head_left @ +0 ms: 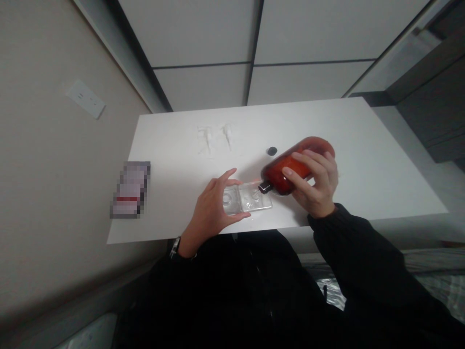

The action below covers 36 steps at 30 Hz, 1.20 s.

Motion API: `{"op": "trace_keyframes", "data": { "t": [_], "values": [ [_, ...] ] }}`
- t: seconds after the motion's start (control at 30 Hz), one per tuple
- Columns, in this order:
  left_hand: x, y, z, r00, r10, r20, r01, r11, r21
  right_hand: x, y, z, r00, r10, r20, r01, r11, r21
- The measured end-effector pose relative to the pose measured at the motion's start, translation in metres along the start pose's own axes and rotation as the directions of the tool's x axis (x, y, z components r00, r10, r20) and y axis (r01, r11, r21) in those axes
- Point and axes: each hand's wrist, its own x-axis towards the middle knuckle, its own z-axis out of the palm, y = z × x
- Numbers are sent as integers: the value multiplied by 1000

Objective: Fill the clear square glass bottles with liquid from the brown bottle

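Note:
My right hand [314, 182] is wrapped around an amber bottle [300, 160], which is tilted so its open dark neck points down and left. The neck hangs over the right half of a clear plastic tray [268, 205] with round recesses. My left hand [214, 206] grips the tray's left part, thumb along the near edge and fingers at the far edge. I cannot make out any liquid leaving the bottle. Behind the bottle's neck end, a small black cap [272, 151] lies on the white table [366, 169].
Two small white plastic pieces, one on the left [208, 139] and one on the right [228, 135], lie toward the back, apparently in clear wrap. A blurred-out box-like item [131, 189] rests by the table's left edge. White panels [298, 82] rise behind the table, and a wall [47, 145] stands at left.

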Motion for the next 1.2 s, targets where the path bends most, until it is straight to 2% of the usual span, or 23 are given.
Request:
{"op": "trace_keyframes", "data": {
  "t": [0.23, 0.37, 0.57, 0.7, 0.9, 1.0, 1.2],
  "values": [
    [0, 0, 0, 1000, 1, -2, -1, 1000, 3, 0, 2, 1, 1000, 14, 26, -14, 1000, 16],
    [0, 0, 1, 1000, 6, -2, -6, 1000, 5, 2, 2, 1, 997, -7, -81, 19, 989, 146],
    [1, -2, 1, 1000, 25, -1, -25, 1000, 5, 1, 3, 2, 1000, -1, 0, 1, 1000, -23],
    [0, -2, 1, 999, 38, 0, -38, 999, 8, 2, 4, 1, 997, -40, -69, 42, 998, 37],
    [0, -2, 0, 1000, 20, -2, -20, 1000, 2, -2, 6, 2, 1000, 8, -10, -7, 994, 107],
    [0, -2, 0, 1000, 30, 3, -30, 1000, 1, -2, 6, 2, 1000, 5, 3, -6, 998, 57],
    [1, -1, 1, 1000, 22, -2, -22, 1000, 2, 4, 5, 1, 996, -33, -80, 42, 993, 113]
  ]
}}
